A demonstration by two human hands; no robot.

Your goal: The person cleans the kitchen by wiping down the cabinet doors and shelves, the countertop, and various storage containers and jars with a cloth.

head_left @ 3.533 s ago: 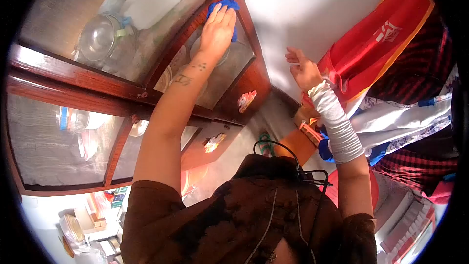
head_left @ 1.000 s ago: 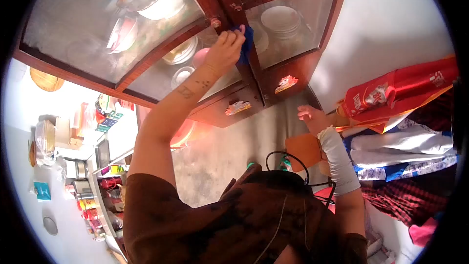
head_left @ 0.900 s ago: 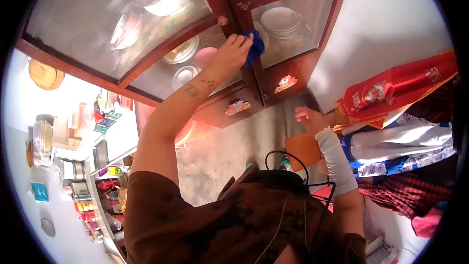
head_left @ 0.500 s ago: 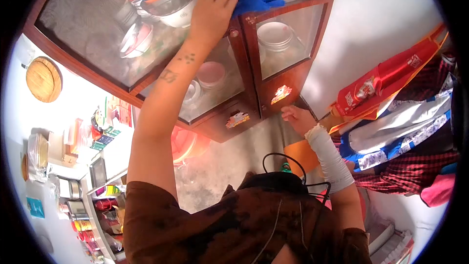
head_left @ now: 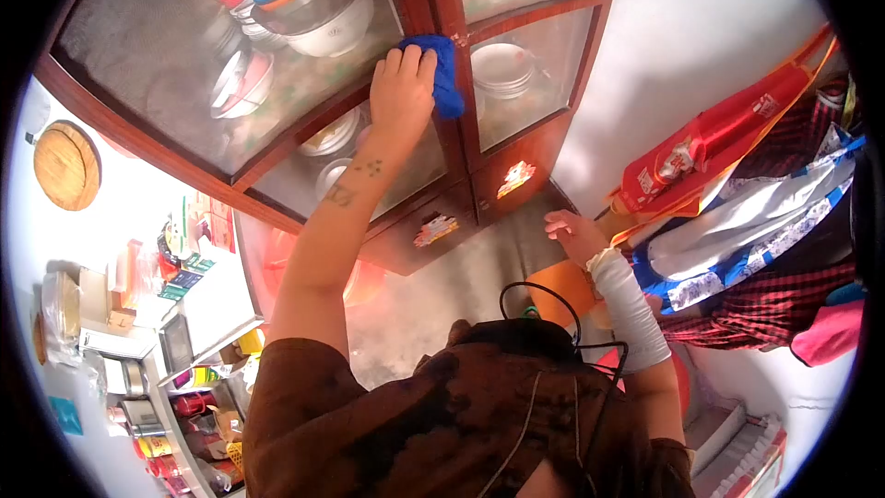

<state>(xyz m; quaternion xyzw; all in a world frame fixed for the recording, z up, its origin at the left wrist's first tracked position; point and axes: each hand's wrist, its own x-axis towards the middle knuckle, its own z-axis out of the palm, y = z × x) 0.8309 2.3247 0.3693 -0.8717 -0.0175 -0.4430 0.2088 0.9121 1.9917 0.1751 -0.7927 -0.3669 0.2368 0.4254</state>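
Observation:
A blue cloth (head_left: 444, 78) lies against the red-brown wooden frame of a glass-fronted cabinet (head_left: 440, 14), where the two doors meet. My left hand (head_left: 402, 92) presses on it, fingers bent over its left part. My right hand (head_left: 576, 236) hangs in the air in front of the cabinet's lower right. Its fingers are loosely bent and apart, with nothing visible in them. A white sleeve cover (head_left: 629, 309) wraps that forearm. Behind the glass are stacked metal and white bowls (head_left: 318, 14) and a stack of white plates (head_left: 502, 71).
To the right hang a red apron (head_left: 687, 152) and other cloths on the wall. On the left stands a counter (head_left: 217, 309) with boxes, beside a shelf of jars (head_left: 152, 443). A round wooden board (head_left: 67, 164) hangs on the wall. A black cable (head_left: 544, 288) loops before my chest.
My left hand has moved down along the door frame with the blue cloth, from the upper panes to around the middle rail. My right hand has shifted slightly; the view has tilted a little.

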